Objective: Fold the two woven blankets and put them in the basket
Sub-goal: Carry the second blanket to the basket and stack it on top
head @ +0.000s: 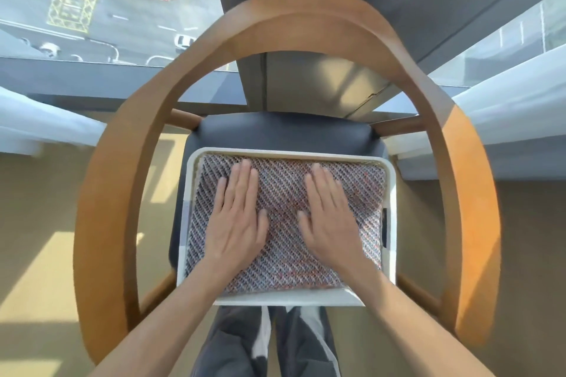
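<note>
Together, left hand [235,219], right hand [329,220], flat on blanket [284,193], inside basket [392,193]

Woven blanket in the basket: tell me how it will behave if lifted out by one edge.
Probably floppy: the woven blanket is a soft folded pad flattened under the left hand and right hand, so it would likely unfold. Its coarse weave should grip, not slip.

Blanket [284,223] in basket [390,171], basket on chair [284,131] seat, L hand [237,217] & R hand [329,217] flat atop blanket
</note>
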A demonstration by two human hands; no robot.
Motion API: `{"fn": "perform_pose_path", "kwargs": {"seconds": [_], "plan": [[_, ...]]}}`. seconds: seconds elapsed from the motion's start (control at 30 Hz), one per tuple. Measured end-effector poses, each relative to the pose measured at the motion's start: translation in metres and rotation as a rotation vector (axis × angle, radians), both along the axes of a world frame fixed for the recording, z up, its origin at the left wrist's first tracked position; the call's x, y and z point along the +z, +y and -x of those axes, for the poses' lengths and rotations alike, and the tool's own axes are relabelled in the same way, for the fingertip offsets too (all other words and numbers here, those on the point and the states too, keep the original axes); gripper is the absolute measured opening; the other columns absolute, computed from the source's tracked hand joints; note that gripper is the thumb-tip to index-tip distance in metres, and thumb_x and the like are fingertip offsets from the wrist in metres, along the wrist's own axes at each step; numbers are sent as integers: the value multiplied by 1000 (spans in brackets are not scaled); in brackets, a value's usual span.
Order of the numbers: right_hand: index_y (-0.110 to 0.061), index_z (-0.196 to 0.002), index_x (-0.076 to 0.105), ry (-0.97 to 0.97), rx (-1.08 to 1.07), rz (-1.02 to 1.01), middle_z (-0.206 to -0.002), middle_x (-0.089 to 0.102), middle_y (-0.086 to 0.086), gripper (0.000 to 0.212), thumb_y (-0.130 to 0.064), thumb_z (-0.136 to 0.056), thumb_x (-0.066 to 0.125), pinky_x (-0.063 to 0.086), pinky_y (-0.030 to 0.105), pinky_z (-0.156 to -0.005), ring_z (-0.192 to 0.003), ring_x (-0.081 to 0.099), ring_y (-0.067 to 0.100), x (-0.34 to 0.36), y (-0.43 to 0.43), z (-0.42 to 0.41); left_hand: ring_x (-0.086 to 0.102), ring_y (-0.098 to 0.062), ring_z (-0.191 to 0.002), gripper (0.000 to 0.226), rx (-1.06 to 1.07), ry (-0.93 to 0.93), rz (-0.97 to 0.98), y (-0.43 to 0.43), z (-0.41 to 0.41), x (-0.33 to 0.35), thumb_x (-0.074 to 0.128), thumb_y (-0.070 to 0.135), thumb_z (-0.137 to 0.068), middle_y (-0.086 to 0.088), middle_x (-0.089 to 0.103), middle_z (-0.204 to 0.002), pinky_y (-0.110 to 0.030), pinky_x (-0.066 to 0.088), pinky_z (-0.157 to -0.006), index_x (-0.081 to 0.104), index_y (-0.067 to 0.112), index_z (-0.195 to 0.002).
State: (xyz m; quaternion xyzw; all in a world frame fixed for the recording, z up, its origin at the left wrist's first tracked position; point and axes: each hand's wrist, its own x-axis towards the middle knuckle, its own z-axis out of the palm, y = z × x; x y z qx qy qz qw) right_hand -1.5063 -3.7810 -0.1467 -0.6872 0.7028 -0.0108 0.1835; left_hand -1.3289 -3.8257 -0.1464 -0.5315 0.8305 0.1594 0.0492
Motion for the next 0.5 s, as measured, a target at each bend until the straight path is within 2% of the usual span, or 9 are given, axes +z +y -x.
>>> {"fn": "perform_pose_path", "kwargs": {"seconds": [0.1,0.23,0.3,0.4,0.5], "plan": [[3,-144,28,76,-193,36,-154,20,19,61,-31,-93,36,14,44,-116,-144,16,32,-10,21,34,-3,-26,-147,69,123,-42,-8,6,-25,-3,23,35,-94,-16,-4,-158,-43,6,-119,4,0,-150],[-1,-147,6,126,-121,-122,-156,3,14,70,-44,-96,24,4,39,-118,-145,3,27,-44,21,43,1,-29,-147,72,72,-138,-77,3,-31,-35,20,40,-93,-20,2,-158,-41,2,-120,10,-5,-148],[-2,-147,3,152,-124,-137,-156,0,14,70,-45,-96,24,4,38,-118,-145,3,26,-52,19,42,4,-30,-147,73,68,-157,-95,-1,-27,-41,19,41,-92,-20,5,-157,-41,2,-119,11,-5,-148],[0,-148,13,130,-146,-80,-156,7,16,67,-40,-96,26,5,41,-118,-145,7,30,-36,25,35,2,-30,-147,72,88,-131,-78,3,-28,-28,18,41,-93,-20,2,-158,-43,4,-119,10,-4,-149],[-3,-147,22,13,22,2,-157,13,16,63,-37,-95,31,15,48,-116,-145,11,31,-19,46,18,-1,-29,-147,74,-67,-55,-55,21,-35,-7,23,47,-94,-18,0,-158,-44,6,-119,8,0,-150]]}}
